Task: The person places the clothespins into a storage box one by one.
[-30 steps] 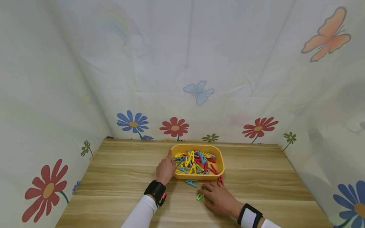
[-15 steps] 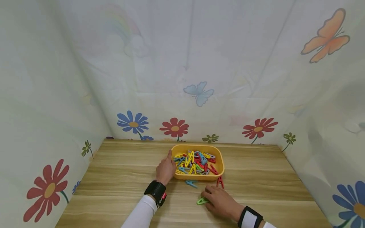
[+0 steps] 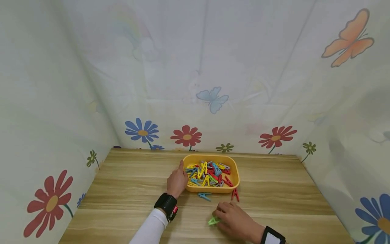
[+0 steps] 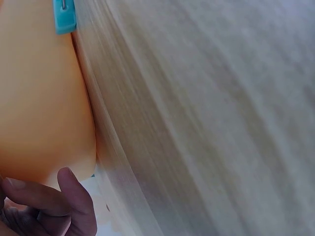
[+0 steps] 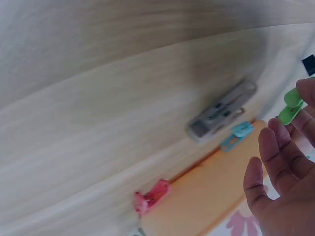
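A yellow plastic basket [image 3: 213, 190] holds a heap of coloured clothespins [image 3: 207, 173]. My left hand [image 3: 176, 183] holds the basket at its left side, index finger along the rim; the left wrist view shows bent fingers [image 4: 78, 201] near the basket's corner. My right hand [image 3: 234, 220] pinches a green clothespin [image 3: 214, 221] between thumb and finger, in front of the basket. Its other fingers are spread in the right wrist view. A blue clothespin [image 3: 204, 196] and a red clothespin [image 3: 235, 195] lie on the table beside the basket's front wall.
A grey clothespin [image 5: 221, 110] lies on the table in the right wrist view; in the head view it cannot be made out. The wooden table [image 3: 137, 169] meets a white curtain [image 3: 170, 84] printed with flowers and butterflies at the back and sides.
My right hand has picked up the green clothespin and drawn slightly back toward me, uncovering more of the red clothespin. The left hand and the basket have stayed in place.
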The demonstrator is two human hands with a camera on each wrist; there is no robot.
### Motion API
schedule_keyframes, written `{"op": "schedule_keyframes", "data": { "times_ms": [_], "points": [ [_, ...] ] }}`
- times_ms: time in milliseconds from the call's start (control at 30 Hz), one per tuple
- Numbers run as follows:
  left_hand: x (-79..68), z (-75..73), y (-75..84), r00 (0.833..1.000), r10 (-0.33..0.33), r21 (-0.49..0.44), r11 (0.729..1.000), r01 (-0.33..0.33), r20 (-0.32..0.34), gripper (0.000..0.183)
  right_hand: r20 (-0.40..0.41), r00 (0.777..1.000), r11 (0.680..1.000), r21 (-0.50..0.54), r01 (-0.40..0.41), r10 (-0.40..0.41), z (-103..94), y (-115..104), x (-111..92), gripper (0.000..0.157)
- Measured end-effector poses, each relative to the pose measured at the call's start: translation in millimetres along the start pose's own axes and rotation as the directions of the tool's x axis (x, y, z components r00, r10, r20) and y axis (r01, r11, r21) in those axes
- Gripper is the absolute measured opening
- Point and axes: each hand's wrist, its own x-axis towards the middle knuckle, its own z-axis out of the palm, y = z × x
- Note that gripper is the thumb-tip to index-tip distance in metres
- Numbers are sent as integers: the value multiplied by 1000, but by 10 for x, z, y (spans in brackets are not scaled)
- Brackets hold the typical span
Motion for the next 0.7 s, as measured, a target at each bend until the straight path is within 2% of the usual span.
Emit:
{"op": "schedule_keyframes", "data": {
  "times_ms": [400,533,700],
  "points": [
    [9,-20,16,1000,-3,3,1000,2,18,54,26,996,996,37,87,-88,-344,-217,167,27],
    [5,-21,13,1000,-7,7,1000,7,23,54,16,995,995,42,96,-96,-463,-207,225,26],
    [12,-13,2,999,-17,12,1000,16,31,55,-20,996,997,-10,83,-83,-584,-126,293,26]
  ]
}}
